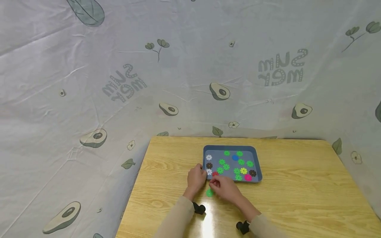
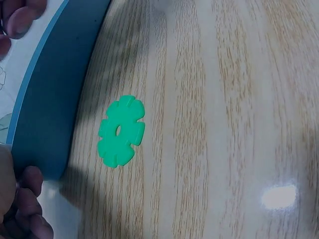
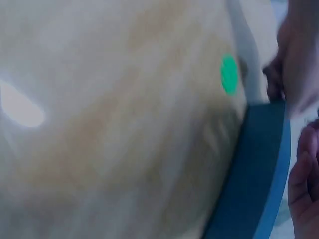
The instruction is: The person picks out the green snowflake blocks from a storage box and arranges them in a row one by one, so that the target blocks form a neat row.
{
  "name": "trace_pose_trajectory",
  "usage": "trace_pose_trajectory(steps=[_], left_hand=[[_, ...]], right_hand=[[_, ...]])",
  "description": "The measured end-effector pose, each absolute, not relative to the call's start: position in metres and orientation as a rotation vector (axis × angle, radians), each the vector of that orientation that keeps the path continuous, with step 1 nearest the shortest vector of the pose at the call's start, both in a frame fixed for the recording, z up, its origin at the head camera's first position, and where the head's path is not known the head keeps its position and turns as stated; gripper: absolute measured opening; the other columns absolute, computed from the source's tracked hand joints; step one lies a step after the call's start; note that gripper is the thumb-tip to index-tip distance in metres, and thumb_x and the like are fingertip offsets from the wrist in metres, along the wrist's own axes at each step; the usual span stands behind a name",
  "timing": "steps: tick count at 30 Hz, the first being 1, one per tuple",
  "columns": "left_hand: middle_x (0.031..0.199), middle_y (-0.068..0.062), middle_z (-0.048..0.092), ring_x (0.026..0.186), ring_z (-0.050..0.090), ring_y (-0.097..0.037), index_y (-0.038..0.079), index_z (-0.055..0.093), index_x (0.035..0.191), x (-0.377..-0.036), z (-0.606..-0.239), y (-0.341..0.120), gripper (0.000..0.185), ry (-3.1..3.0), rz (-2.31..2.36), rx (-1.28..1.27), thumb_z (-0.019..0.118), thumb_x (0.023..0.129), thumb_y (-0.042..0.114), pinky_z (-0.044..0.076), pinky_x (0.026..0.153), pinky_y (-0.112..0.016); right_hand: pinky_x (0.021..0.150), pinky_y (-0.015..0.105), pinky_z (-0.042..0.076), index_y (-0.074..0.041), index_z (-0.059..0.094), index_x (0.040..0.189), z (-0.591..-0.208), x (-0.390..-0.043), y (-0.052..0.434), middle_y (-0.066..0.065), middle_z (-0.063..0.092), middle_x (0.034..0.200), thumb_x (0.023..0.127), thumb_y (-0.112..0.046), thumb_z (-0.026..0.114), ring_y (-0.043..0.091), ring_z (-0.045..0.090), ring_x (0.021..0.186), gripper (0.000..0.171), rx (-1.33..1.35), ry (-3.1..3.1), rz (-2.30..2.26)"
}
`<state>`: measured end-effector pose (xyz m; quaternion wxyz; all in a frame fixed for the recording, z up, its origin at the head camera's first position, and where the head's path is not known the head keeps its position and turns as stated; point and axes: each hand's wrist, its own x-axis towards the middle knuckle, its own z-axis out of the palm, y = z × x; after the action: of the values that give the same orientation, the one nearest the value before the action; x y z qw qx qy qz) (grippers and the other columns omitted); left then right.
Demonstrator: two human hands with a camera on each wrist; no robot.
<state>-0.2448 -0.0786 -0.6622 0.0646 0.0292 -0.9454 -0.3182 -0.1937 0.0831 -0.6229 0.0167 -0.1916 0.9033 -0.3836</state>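
A blue-grey tray (image 1: 231, 147) lies on the table with several flower-shaped plastic discs in it, many green, others white, brown, yellow, pink, red and blue. My left hand (image 1: 196, 178) grips the tray's left side near its front corner. Over the front rim hangs my right hand (image 1: 224, 187), fingers bent, close to a red disc (image 1: 215, 174) at the tray's front left. Whether anything sits between those fingers is hidden. In the left wrist view, a green disc (image 2: 130, 132) with a small centre hole lies flat on the table in front of the tray, between my forearms.
The wooden table (image 1: 297, 191) extends to both sides of the tray. A pale patterned cloth (image 1: 190, 72) hangs behind the table and along its sides. Black wrist-worn devices (image 1: 200, 209) show at both cuffs. Light glares off the table near the front.
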Motion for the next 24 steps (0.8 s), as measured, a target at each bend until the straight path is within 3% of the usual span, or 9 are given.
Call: trace_pose_trajectory(steps=[7, 11, 19, 24], left_hand=[[0.064, 0.002, 0.056, 0.054, 0.05, -0.014, 0.01, 0.062, 0.091, -0.243, -0.658, -0.077, 0.013, -2.876, -0.995, 0.118, 0.06, 0.08, 0.017, 0.04, 0.049, -0.032], [0.062, 0.004, 0.054, 0.053, 0.049, -0.014, 0.012, 0.061, 0.089, -0.24, -0.661, -0.075, 0.011, -2.879, -0.986, 0.114, 0.059, 0.08, 0.018, 0.039, 0.047, -0.032], [0.058, 0.006, 0.049, 0.049, 0.045, -0.011, 0.012, 0.06, 0.087, -0.237, -0.665, -0.075, 0.008, -2.889, -0.997, 0.103, 0.06, 0.083, 0.018, 0.036, 0.045, -0.029], [0.059, 0.006, 0.049, 0.05, 0.045, -0.012, 0.013, 0.059, 0.088, -0.244, -0.664, -0.077, 0.008, -2.881, -0.947, 0.1, 0.06, 0.083, 0.019, 0.036, 0.046, -0.029]], right_hand=[[0.056, 0.032, 0.04, -0.009, 0.068, 0.106, -0.624, -0.244, 0.108, -0.005, 0.055, 0.072, 0.09, -0.022, 0.063, 0.013, 0.048, 0.058, 0.021, -0.255, 2.878, -1.113], [0.056, 0.033, 0.04, -0.006, 0.065, 0.113, -0.637, -0.256, 0.115, -0.002, 0.054, 0.071, 0.087, -0.021, 0.067, 0.015, 0.048, 0.058, 0.029, -0.229, 2.843, -0.967], [0.06, 0.035, 0.045, -0.006, 0.066, 0.108, -0.645, -0.26, 0.114, 0.001, 0.062, 0.081, 0.08, -0.027, 0.075, 0.014, 0.054, 0.066, 0.035, -0.28, 2.855, -0.79], [0.061, 0.035, 0.043, -0.005, 0.065, 0.101, -0.643, -0.266, 0.112, 0.001, 0.056, 0.078, 0.08, -0.02, 0.076, 0.015, 0.05, 0.065, 0.028, -0.303, 2.838, -0.897]])
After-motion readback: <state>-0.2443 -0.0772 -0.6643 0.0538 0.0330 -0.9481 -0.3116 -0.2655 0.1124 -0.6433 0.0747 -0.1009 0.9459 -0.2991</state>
